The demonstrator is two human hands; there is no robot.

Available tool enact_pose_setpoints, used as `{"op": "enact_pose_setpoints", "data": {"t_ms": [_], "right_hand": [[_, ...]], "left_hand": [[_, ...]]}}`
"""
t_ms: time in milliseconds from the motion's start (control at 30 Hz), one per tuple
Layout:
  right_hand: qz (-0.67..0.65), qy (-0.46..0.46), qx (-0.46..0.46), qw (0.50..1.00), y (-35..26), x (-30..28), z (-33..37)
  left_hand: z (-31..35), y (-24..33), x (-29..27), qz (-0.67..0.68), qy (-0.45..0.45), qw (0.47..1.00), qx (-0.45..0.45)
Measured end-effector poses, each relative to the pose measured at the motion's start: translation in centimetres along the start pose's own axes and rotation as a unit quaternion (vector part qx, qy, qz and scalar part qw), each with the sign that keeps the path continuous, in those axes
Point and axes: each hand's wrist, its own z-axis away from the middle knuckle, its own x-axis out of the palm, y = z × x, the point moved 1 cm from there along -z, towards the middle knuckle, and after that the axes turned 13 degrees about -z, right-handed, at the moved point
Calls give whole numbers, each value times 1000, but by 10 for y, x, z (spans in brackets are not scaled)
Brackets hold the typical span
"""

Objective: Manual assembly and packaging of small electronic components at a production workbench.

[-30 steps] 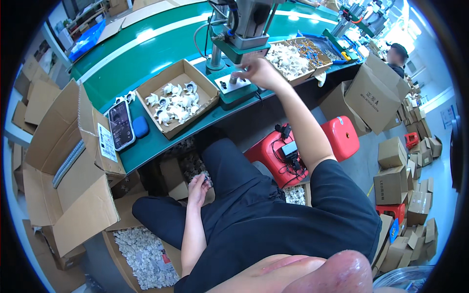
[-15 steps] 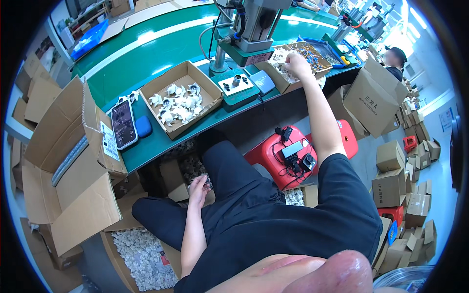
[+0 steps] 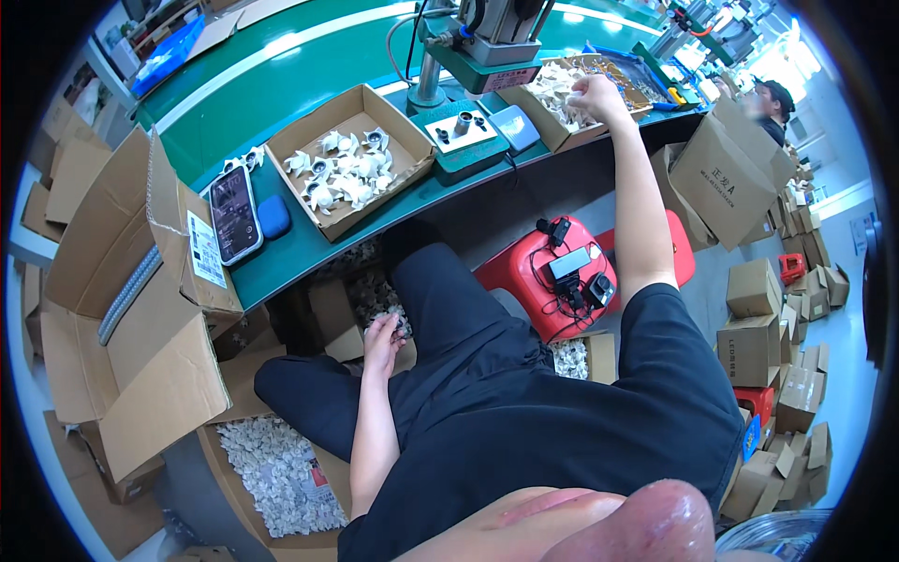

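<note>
Right hand moved from press to parts box

Phone and blue pad on green bench, left. Red stool under bench; cardboard cartons stacked far right.

The person's 2 arms go separate ways. The right arm is stretched straight out and up, bare from the short dark sleeve to the wrist, elbow nearly locked. The right hand is curled into a loose fist, knuckles up, grip closed; what lies inside cannot be told. The left arm hangs low, forearm bare, bent at the elbow. The left hand rests down by the thigh, fingers curled inward.
</note>
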Motion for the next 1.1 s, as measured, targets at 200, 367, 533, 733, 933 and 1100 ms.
{"op": "enact_pose_setpoints", "data": {"t_ms": [200, 367, 533, 733, 933, 1100], "right_hand": [[-21, 22, -22, 999, 8, -6, 3], [-89, 66, -16, 994, 0, -11, 21], [-223, 26, -95, 970, -13, -14, 36], [-488, -136, -57, 861, -91, 48, 67], [-576, -209, -20, 790, -123, 89, 71], [-631, -190, -4, 752, -125, 84, 65]], "left_hand": [[1, 3, 3, -2, 15, 1000, -5], [4, 5, 5, -39, 16, 999, -8], [0, 0, 7, -68, 18, 997, -10], [-2, 4, 9, -73, 14, 997, -15], [0, 3, 5, -85, 20, 996, -10], [3, 9, 7, -84, 23, 996, -4]]}}
